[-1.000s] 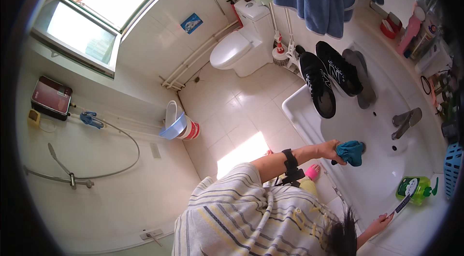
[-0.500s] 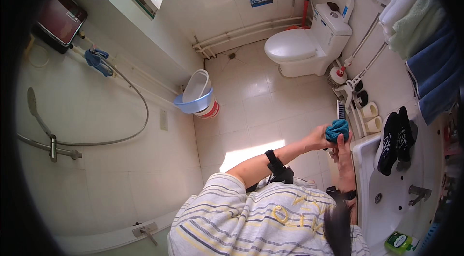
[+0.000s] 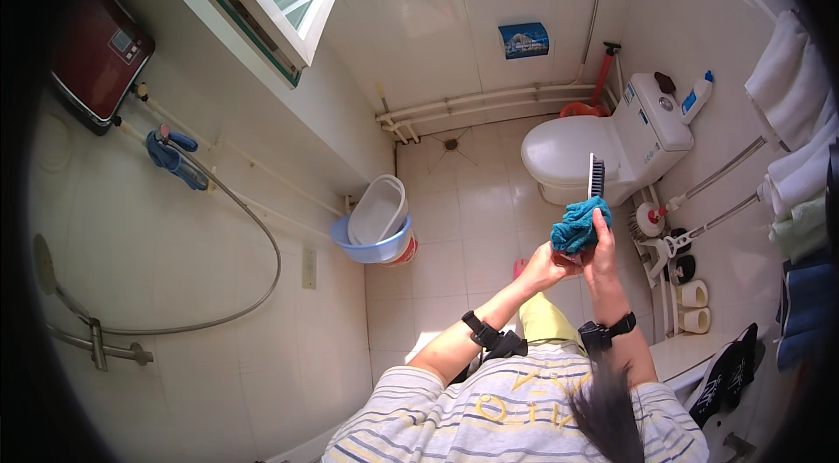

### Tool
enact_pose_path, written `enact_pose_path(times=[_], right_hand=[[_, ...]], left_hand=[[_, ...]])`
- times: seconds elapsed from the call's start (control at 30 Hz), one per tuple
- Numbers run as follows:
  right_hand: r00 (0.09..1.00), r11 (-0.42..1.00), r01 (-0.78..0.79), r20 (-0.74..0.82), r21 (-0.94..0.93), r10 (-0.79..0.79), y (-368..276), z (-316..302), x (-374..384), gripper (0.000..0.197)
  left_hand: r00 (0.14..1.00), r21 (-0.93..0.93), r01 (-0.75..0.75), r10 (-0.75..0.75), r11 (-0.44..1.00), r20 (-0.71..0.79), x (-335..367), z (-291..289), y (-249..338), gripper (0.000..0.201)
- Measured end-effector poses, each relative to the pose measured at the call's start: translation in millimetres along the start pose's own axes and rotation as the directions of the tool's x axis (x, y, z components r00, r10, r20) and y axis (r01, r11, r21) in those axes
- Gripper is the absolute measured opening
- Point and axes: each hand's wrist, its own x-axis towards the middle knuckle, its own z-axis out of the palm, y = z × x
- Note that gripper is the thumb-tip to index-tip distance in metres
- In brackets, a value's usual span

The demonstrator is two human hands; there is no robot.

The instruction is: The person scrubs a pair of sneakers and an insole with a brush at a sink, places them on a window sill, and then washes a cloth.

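Note:
My left hand (image 3: 549, 269) and my right hand (image 3: 601, 251) are close together in front of me, both closed around a bunched teal cloth (image 3: 577, 225). The right thumb presses on the cloth from its right side. Out of the cloth's far end sticks a scrub brush (image 3: 596, 176) with a white back and dark bristles, pointing toward the toilet. Its handle is hidden by the cloth and fingers, so I cannot see which hand grips it.
Ahead is a white toilet (image 3: 572, 148), with a long-handled brush (image 3: 648, 216) beside it. Basins (image 3: 371, 249) stand on a bucket at the left wall. A washbasin with black shoes (image 3: 725, 375) is at lower right. An open window (image 3: 301, 0) juts in at upper left.
Both hands have moved left, away from the washbasin, carrying the cloth and brush. The view has turned toward the right, and the brush now shows clear beyond the cloth.

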Motion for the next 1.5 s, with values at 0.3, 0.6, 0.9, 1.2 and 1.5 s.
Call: enact_pose_path(times=[0.3,0.6,0.9,1.2,1.5], right_hand=[[0.951,0.923,-0.256,0.245,0.286,0.188,-48.9,65.4,215.4,0.040],[0.926,0.901,-0.319,0.299,0.293,0.231,-44.0,118.8,348.2,0.049],[0.951,0.845,-0.300,0.069,0.442,0.301,-40.2,72.9,406.1,0.069],[0.972,0.842,-0.118,-0.113,0.527,0.206,-15.8,93.6,423.8,0.063],[0.955,0.847,0.120,-0.294,0.518,0.044,-37.6,71.1,430.4,0.057]], left_hand=[[0.992,-0.161,-0.104,0.089,0.981,-0.094,178.9,-124.3,60.3,0.033],[0.917,-0.397,-0.281,0.124,0.874,-0.378,314.8,-312.3,134.1,0.028],[0.627,-0.232,-0.615,0.290,0.754,-0.723,444.5,-585.7,287.4,0.014],[0.369,-0.081,-0.712,0.274,0.698,-0.888,492.1,-766.0,349.4,0.016],[0.240,0.265,-0.416,0.386,0.870,-0.891,571.8,-681.8,315.4,0.020]])
